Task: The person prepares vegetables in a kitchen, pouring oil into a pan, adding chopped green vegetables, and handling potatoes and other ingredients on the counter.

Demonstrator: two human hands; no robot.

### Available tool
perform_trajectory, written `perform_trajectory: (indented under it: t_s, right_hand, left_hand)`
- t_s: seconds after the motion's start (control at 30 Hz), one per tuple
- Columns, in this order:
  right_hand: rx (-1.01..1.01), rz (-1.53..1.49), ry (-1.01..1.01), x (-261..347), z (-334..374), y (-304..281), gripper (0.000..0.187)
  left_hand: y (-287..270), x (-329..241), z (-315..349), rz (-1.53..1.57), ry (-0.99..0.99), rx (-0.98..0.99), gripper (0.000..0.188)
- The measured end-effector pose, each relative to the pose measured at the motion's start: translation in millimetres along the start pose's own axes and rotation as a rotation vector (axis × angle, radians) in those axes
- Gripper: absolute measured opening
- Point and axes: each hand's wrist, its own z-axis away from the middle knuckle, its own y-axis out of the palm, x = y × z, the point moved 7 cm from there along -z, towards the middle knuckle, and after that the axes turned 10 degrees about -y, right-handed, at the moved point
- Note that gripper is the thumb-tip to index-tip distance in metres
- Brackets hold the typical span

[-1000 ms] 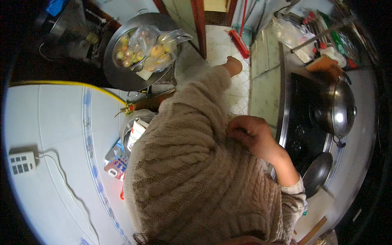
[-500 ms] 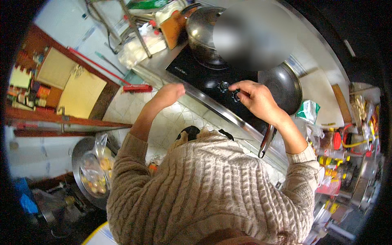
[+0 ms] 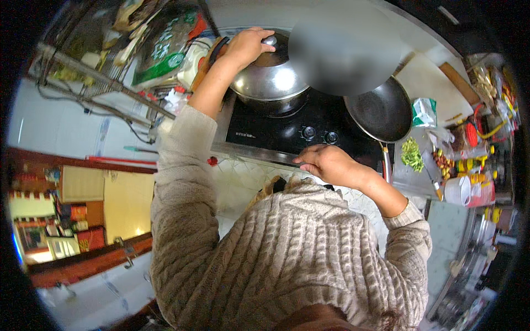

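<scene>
Left hand (image 3: 245, 49) moved up to lid (image 3: 276, 78), on pot (image 3: 276, 107) atop stove (image 3: 276, 131); fingers part-curled around knob (image 3: 270, 41), grip unclear. Right hand (image 3: 334, 164) back from dials (image 3: 308, 133), loosely half-spread, seemingly empty. Step seems handling lid; any lift calls for firm knob grip

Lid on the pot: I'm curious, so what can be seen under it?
Under the lid, the outer side of the dark pot shows, standing on the black stove. The lid covers the pot's mouth, so whether anything is inside cannot be seen.
</scene>
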Motion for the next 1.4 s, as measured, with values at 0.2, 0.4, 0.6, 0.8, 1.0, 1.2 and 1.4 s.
perform_trajectory:
  t_s: [0.2, 0.4, 0.6, 0.8, 1.0, 1.2, 1.4]
  right_hand:
    - [-0.175, -0.128, 0.175, -22.1, -8.8, 23.6, 0.021]
    - [-0.335, -0.205, 0.399, -42.0, 11.8, 50.6, 0.022]
    - [-0.608, -0.412, 0.768, -65.5, 70.5, 83.3, 0.02]
    - [-0.763, -0.564, 0.902, -84.5, 119.0, 120.1, 0.021]
    - [-0.77, -0.573, 0.91, -92.1, 120.3, 117.5, 0.021]
    - [-0.706, -0.48, 0.904, -96.0, 119.6, 116.0, 0.02]
    - [-0.752, -0.514, 0.974, -96.3, 147.8, 128.3, 0.02]
  left_hand:
    - [21.3, 8.8, -34.8, -0.056, 0.056, 0.172, 0.045]
    - [-7.8, 20.2, -49.2, 0.062, 0.078, 0.087, 0.046]
    - [-87.2, 114.3, -78.3, 0.363, -0.148, 0.045, 0.037]
    - [-103.6, 169.2, -82.2, 0.733, -0.424, 0.032, 0.029]
    - [-84.4, 75.3, -58.9, 0.313, -0.098, 0.056, 0.042]
    - [-10.0, 9.8, -34.6, 0.085, 0.116, 0.105, 0.041]
    - [15.7, 7.7, -30.6, 0.033, 0.157, 0.117, 0.04]
